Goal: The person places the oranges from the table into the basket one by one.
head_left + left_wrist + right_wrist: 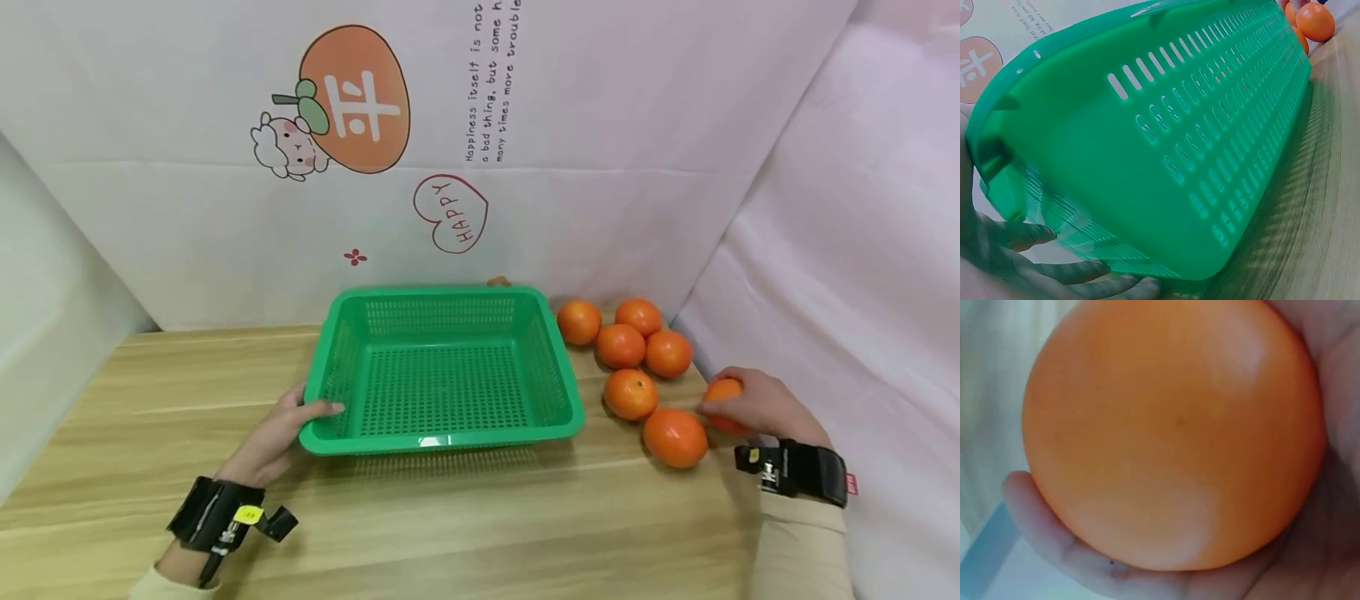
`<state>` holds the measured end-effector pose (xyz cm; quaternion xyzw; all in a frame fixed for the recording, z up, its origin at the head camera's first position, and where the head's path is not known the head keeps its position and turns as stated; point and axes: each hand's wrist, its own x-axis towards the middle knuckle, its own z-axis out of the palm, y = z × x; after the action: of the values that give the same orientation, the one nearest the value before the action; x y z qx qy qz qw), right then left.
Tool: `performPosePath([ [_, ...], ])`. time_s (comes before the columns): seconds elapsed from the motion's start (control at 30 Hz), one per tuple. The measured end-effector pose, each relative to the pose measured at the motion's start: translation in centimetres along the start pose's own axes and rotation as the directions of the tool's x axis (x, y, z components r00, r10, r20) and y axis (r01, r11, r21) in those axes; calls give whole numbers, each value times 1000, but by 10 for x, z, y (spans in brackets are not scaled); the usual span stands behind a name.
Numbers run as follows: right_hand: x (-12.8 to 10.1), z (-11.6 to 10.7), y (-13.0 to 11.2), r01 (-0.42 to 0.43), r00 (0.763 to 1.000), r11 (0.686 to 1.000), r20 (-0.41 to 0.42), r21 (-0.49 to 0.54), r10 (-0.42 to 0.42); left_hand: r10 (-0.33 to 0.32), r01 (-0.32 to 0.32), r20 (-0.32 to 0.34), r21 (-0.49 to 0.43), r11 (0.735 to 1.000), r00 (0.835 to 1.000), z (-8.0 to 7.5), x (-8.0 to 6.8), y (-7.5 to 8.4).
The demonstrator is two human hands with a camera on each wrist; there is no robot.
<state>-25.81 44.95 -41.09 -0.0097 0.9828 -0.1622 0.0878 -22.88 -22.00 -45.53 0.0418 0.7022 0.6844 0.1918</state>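
An empty green slotted basket (442, 296) stands mid-table. My left hand (288, 421) grips its near-left corner, thumb over the rim; in the left wrist view the fingers (1079, 275) curl under the basket's wall (1166, 156). Several oranges (621, 346) lie in a cluster to the basket's right. My right hand (753, 404) wraps around one orange (723, 392) at the cluster's right end. That orange (1172, 431) fills the right wrist view, cupped by my fingers (1054, 531).
The wooden table (465, 517) runs toward me. A white backdrop with cartoon stickers (352, 104) stands close behind the basket. White cloth (862, 292) rises along the right edge, beside the oranges. A small brown thing (498, 282) peeks from behind the basket.
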Motion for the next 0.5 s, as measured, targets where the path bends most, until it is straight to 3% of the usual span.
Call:
performPosePath([
  [0.2, -14, -15, -17, 2, 999, 1000, -42, 11, -2, -18, 18, -8, 4, 1000, 1000, 1, -1, 2],
  [0.5, -20, -41, -73, 107, 990, 992, -96, 65, -100, -12, 12, -18, -21, 1000, 1000, 2, -1, 2],
])
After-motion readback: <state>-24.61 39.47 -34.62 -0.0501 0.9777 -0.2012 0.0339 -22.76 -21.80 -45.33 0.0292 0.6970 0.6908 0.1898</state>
